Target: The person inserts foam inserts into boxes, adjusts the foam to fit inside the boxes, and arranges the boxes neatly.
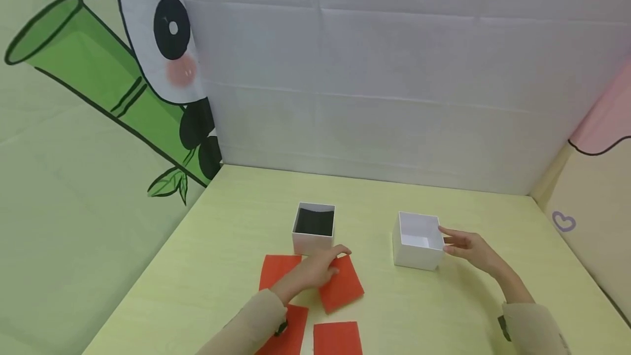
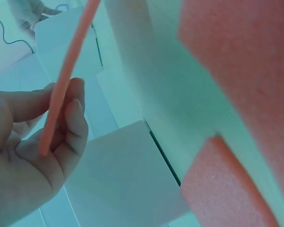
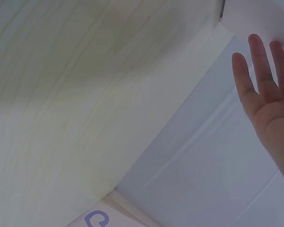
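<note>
My left hand point(image 1: 315, 272) pinches a flat red square sheet point(image 1: 343, 288), which looks like thick felt or foam. In the left wrist view this sheet stands edge-on between thumb and fingers. Just beyond the hand is an open white box point(image 1: 311, 243) with a black piece point(image 1: 315, 222) inside it. On the right, my right hand point(image 1: 472, 248) touches the right side of a second open white box point(image 1: 418, 257), its fingers extended. That box shows a bare white inside. The right wrist view shows the same hand point(image 3: 274, 106) with fingers spread against the box wall.
Further red squares lie on the pale wooden table point(image 1: 222, 267): one by the left box point(image 1: 280, 270), one partly under the left forearm point(image 1: 297, 327), one at the near edge point(image 1: 338, 338). A white cloth wall point(image 1: 374, 81) rises behind the table.
</note>
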The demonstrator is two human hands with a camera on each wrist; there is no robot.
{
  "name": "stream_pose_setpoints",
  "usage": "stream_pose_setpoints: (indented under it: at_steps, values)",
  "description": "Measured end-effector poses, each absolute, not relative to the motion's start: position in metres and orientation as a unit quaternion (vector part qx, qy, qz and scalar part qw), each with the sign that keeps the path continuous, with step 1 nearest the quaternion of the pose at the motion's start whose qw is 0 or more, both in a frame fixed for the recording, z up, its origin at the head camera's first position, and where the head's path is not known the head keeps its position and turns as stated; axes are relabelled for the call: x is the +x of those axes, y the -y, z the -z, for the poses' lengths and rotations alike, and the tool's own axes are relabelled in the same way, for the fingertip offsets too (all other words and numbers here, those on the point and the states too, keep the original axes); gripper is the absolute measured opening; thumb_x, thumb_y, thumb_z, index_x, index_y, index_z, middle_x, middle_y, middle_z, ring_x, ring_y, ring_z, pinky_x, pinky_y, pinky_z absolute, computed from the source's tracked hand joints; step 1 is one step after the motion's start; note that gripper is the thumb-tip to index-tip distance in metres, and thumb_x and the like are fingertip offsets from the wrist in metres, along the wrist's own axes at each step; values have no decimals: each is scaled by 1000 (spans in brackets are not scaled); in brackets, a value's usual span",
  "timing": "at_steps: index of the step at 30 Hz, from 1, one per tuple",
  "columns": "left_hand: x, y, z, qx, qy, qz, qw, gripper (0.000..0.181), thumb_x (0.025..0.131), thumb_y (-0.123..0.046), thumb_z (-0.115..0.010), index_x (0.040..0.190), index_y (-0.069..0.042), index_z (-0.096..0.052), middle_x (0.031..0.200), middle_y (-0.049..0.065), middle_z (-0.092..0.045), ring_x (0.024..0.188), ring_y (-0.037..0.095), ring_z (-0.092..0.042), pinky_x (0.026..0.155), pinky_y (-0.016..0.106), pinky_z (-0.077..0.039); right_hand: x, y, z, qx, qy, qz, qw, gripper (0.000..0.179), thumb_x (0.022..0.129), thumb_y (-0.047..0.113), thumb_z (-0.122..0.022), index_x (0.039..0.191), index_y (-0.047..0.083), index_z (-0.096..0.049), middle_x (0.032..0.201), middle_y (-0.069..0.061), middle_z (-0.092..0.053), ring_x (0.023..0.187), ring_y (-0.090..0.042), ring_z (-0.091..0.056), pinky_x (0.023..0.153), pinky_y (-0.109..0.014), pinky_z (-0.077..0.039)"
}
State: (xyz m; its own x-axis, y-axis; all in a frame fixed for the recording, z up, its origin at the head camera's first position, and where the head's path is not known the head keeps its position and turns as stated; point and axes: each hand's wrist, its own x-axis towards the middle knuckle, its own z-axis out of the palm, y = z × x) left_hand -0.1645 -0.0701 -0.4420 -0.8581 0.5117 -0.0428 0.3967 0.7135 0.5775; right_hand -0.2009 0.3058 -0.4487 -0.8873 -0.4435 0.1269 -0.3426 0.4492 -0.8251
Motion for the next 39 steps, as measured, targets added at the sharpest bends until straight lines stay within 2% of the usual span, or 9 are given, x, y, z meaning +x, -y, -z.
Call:
stream_pose_setpoints:
  at_steps: [11, 18, 28, 34, 39]
  values:
    - [-171, 69, 444, 296, -882, -362, 67, 14, 84, -3, -60, 95, -12, -59, 92, -7, -57, 85, 10, -51, 76, 23, -43, -203, -307, 450, -225, -845, 482, 55, 51, 86, 8, -58, 126, -16, -35, 119, -38, -42, 96, 3, -51, 74, -21, -44]
    - [-169, 67, 440, 305, -883, -349, 75, 15, 86, -7, -58, 101, -8, -61, 93, -3, -59, 81, 9, -51, 73, 22, -43, -202, -307, 452, -237, -834, 496, 57, 49, 86, 4, -57, 124, -18, -34, 117, -39, -42, 93, 7, -50, 73, -20, -44]
    - [-167, 60, 435, 266, -892, -349, 107, 36, 88, -9, -56, 123, -11, -52, 115, 1, -54, 91, 12, -49, 74, 22, -43, -204, -307, 454, -246, -829, 499, 55, 48, 86, 1, -56, 123, -19, -34, 117, -39, -42, 94, 7, -50, 73, -18, -44]
    - [-168, 59, 434, 269, -876, -387, 99, 41, 85, -5, -59, 125, -11, -50, 107, 3, -54, 70, 10, -48, 60, 21, -43, -204, -307, 455, -248, -829, 499, 48, 48, 86, 4, -57, 123, -18, -37, 116, -39, -43, 94, 4, -52, 73, -19, -44]
    - [-170, 54, 435, 254, -864, -422, 100, 44, 83, -5, -62, 124, -12, -51, 105, 4, -53, 60, 10, -47, 55, 22, -42, -207, -312, 459, -284, -802, 525, 35, 44, 86, 9, -58, 126, -3, -46, 115, -26, -52, 95, 0, -54, 73, -19, -45]
